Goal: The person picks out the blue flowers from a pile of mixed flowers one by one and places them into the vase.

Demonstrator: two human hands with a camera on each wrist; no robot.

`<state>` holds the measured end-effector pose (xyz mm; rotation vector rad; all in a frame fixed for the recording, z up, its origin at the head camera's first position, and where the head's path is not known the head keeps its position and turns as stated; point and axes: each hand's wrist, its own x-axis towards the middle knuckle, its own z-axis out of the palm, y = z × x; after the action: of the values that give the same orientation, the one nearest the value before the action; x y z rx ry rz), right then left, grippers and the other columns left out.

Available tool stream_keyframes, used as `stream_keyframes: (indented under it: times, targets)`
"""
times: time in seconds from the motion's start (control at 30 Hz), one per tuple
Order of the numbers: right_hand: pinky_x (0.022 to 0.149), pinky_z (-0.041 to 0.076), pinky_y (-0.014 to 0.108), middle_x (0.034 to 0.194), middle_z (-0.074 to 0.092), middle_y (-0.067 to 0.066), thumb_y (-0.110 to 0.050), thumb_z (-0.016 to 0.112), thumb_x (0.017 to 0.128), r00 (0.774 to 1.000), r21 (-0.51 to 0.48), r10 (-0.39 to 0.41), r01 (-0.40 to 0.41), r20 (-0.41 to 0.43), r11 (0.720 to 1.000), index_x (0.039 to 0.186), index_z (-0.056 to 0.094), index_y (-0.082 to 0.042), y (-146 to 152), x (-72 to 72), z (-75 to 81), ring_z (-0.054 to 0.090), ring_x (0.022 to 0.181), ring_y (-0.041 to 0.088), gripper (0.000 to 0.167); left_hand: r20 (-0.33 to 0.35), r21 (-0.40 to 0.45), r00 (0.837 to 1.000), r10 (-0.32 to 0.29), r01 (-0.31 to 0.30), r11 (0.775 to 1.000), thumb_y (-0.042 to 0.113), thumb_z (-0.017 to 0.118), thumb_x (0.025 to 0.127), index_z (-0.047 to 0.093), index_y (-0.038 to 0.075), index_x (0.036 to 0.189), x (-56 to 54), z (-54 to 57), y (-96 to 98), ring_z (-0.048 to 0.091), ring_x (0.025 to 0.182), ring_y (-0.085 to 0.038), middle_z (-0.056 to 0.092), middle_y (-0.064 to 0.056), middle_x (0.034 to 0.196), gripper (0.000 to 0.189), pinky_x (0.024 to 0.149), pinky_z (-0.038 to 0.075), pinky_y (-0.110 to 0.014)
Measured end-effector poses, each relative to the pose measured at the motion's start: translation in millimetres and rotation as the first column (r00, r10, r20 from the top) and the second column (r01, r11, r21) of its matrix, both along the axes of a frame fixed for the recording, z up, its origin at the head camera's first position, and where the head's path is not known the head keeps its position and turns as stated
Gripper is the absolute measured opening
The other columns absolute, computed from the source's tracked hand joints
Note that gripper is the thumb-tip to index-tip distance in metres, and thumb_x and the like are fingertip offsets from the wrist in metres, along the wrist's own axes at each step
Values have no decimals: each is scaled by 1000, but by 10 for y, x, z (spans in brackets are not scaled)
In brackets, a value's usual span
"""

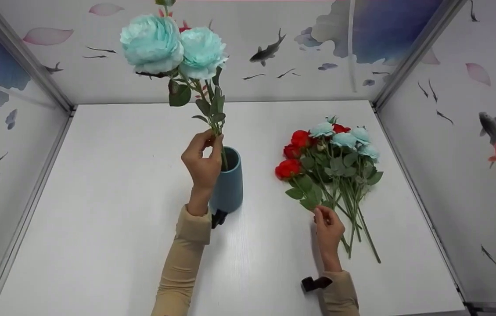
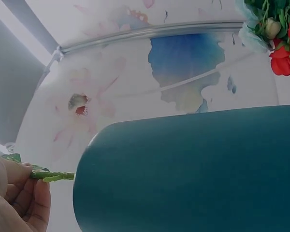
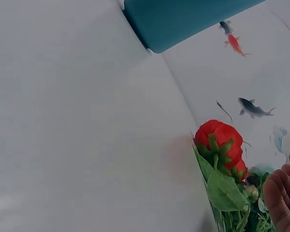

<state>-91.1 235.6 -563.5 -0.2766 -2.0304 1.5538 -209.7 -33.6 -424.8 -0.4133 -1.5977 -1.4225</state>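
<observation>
My left hand [image 1: 202,161] pinches the green stem [image 2: 60,176] of an artificial flower spray between thumb and fingers. Its large pale-turquoise blooms [image 1: 151,44] stand high above the hand, and the stem's lower part reaches into the mouth of a blue-teal vase [image 1: 227,191]. The vase stands upright on the white table, right beside the left wrist; its inside is mostly hidden. Over the stems and leaves of a flower pile [image 1: 340,169], my right hand [image 1: 329,230] hovers with loosely bent fingers, fingertips at a leaf's edge. Nothing shows within those fingers in the right wrist view.
Red blooms [image 1: 288,169] and turquoise ones [image 1: 344,139] lie at the pile's far end, their bare stems pointing toward me. White panels with painted fish [image 1: 267,50] enclose the table [image 1: 112,197] at the back and sides.
</observation>
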Motion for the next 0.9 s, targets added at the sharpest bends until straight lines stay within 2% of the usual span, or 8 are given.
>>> stream_keyframes:
  times: [0.13, 0.17, 0.37, 0.4, 0.63, 0.77, 0.9]
  targets:
    - [54, 43, 12, 78, 63, 25, 2, 62, 87, 999, 45, -43, 43, 15, 998, 93, 65, 14, 74, -9, -30, 57, 64, 22, 13, 18, -10, 1000, 7, -6, 1000, -11, 68, 77, 67, -9, 88, 24, -78, 2, 60, 68, -24, 64, -19, 77, 12, 67, 49, -23]
    - [55, 42, 12, 78, 63, 24, 2, 62, 87, 998, 65, -63, 62, 19, 996, 92, 65, 13, 90, -12, -34, 56, 64, 20, 13, 20, -15, 1000, 12, -11, 1000, -13, 68, 76, 66, -10, 88, 54, -48, 10, 60, 67, -25, 64, -20, 76, 12, 66, 49, -23]
    - [58, 39, 13, 79, 64, 13, -6, 65, 87, 986, 148, -163, 156, 39, 977, 93, 68, 5, 345, -87, -373, 52, 68, 6, 12, 38, -27, 999, 27, -26, 999, -11, 67, 77, 67, -9, 89, 63, -118, 4, 60, 67, -24, 65, -18, 77, 12, 67, 49, -24]
    - [58, 39, 13, 80, 64, 12, -6, 65, 87, 985, 161, -169, 161, 37, 974, 94, 68, 4, 387, -94, -426, 52, 69, 5, 13, 46, -28, 999, 30, -29, 999, -9, 68, 78, 68, -8, 90, 37, -176, -8, 60, 68, -23, 66, -17, 78, 12, 67, 49, -25]
    - [59, 39, 9, 79, 64, 16, 4, 67, 82, 974, 259, -227, 218, 6, 941, 93, 68, 7, 467, -61, -414, 51, 68, 1, 12, 91, -47, 994, 66, -62, 997, -8, 70, 77, 69, -7, 89, 39, -275, -18, 62, 72, -23, 67, -14, 78, 12, 75, 46, -32]
    - [57, 39, 7, 77, 64, 17, 7, 69, 79, 968, 272, -251, 237, 17, 933, 92, 67, 8, 495, -57, -424, 52, 66, 3, 13, 87, -73, 991, 100, -94, 993, -6, 71, 75, 70, -4, 86, 33, -323, -26, 61, 74, -25, 67, -13, 77, 11, 80, 40, -39]
    - [57, 38, 6, 76, 64, 17, 7, 70, 78, 964, 298, -263, 242, 31, 923, 90, 67, 8, 506, -53, -420, 52, 65, 7, 12, 80, -88, 991, 107, -100, 991, -5, 72, 74, 70, -3, 84, 38, -351, -25, 59, 77, -27, 67, -13, 76, 11, 83, 37, -42]
